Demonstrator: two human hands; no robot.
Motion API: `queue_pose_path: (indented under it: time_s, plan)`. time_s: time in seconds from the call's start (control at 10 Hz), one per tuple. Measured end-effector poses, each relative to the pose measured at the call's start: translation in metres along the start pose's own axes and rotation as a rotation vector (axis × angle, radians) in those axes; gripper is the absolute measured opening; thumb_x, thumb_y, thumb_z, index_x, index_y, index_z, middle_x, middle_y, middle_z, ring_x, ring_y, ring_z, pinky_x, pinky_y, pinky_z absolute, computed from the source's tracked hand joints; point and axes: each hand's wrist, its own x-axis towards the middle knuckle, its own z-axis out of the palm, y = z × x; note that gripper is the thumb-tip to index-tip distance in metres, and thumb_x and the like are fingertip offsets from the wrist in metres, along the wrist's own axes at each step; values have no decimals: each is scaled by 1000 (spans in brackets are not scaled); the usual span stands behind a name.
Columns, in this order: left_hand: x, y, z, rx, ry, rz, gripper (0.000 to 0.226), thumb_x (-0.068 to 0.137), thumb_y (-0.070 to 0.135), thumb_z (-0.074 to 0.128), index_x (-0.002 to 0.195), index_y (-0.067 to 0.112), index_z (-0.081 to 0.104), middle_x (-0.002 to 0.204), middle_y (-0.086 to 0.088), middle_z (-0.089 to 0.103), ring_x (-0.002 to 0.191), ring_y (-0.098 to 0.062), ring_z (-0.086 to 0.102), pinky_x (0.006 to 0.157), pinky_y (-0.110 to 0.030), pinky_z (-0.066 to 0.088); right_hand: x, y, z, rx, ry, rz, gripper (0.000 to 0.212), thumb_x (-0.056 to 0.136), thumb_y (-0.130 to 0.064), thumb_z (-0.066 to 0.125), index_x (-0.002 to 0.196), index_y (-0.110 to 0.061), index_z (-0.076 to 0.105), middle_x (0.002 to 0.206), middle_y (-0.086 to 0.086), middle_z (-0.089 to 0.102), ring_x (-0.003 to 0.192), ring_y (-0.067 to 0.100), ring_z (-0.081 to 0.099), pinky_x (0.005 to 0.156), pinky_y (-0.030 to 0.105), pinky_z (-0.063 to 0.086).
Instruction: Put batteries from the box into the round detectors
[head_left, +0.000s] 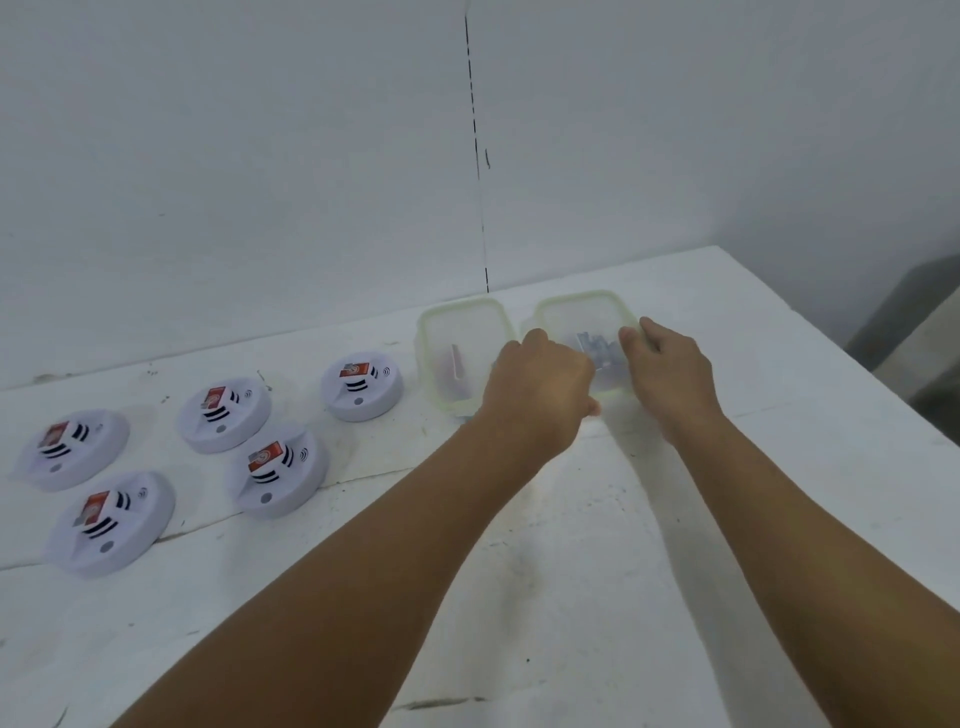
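Note:
Two clear plastic boxes with pale green rims stand side by side at the back of the white table. The right box (582, 306) holds blurred bluish batteries (597, 347). My left hand (540, 384) grips this box at its left side with curled fingers. My right hand (670, 369) grips its right rim. The left box (457, 317) holds a pale upright piece I cannot identify. Several round white detectors lie to the left, each with a red label: one nearest the boxes (362, 385), others at the middle (224, 414) (279, 470) and far left (72, 449) (111, 522).
The white table (571, 597) is scuffed, with cracks running across it. Its right edge (852, 364) drops off beside a grey floor area. A white wall rises right behind the boxes.

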Motion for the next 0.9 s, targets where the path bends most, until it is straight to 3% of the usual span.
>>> queue_pose_path:
  time_s: [0.1, 0.2, 0.4, 0.5, 0.6, 0.7, 0.8, 0.9]
  plan:
    - [7, -2, -5, -32, 8, -47, 38, 102, 50, 58, 123, 21, 69, 113, -5, 65, 108, -22, 50, 91, -34, 42, 14, -6, 4, -11, -22, -25, 46, 107, -33, 44, 127, 6, 58, 129, 25, 63, 123, 42, 55, 99, 46, 44]
    - [13, -3, -5, -70, 20, -85, 38, 101, 49, 59, 126, 21, 69, 113, -6, 64, 106, -22, 49, 94, -34, 43, 22, -9, 7, 18, -33, -12, 48, 107, -31, 46, 133, 8, 54, 136, 26, 59, 127, 42, 53, 104, 47, 43]
    - [21, -6, 0, -124, 41, -123, 39, 100, 49, 61, 126, 21, 69, 114, -6, 64, 114, -24, 51, 97, -36, 44, 30, -9, 11, 42, -44, -6, 45, 105, -34, 46, 123, 5, 60, 126, 25, 64, 121, 43, 57, 95, 47, 47]
    - [25, -10, 5, -130, 51, -100, 41, 99, 52, 62, 126, 22, 69, 117, -4, 66, 116, -23, 51, 98, -37, 45, 30, -10, 11, 25, -47, 4, 50, 108, -33, 45, 136, 8, 51, 140, 26, 57, 131, 42, 50, 106, 47, 41]
    - [21, -14, 6, -126, 76, -41, 48, 97, 55, 62, 133, 23, 64, 129, 0, 65, 120, -24, 50, 98, -38, 42, 31, -9, 10, 3, -54, -6, 52, 109, -36, 42, 138, 7, 51, 142, 25, 56, 131, 41, 50, 106, 46, 40]
    - [-4, -23, 4, -217, 183, 11, 55, 95, 55, 65, 139, 22, 59, 133, -1, 59, 121, -24, 51, 93, -36, 40, 27, 1, 10, 3, 22, 3, 61, 105, -52, 39, 150, -12, 48, 151, 20, 48, 136, 39, 48, 114, 52, 39]
    - [-53, -43, -6, -387, 354, 17, 43, 94, 52, 68, 126, 23, 68, 119, 4, 62, 105, -13, 53, 88, -30, 46, 10, 3, 5, 31, 155, -108, 51, 104, -52, 44, 148, -26, 50, 145, 10, 45, 130, 30, 50, 112, 49, 42]
    - [-127, -77, -29, -642, 399, -99, 27, 92, 56, 66, 110, 36, 72, 104, 22, 66, 91, 1, 55, 77, -11, 39, -22, 0, -6, 178, 121, -249, 30, 106, -38, 53, 135, -34, 57, 126, -4, 53, 102, 5, 58, 89, 27, 48]
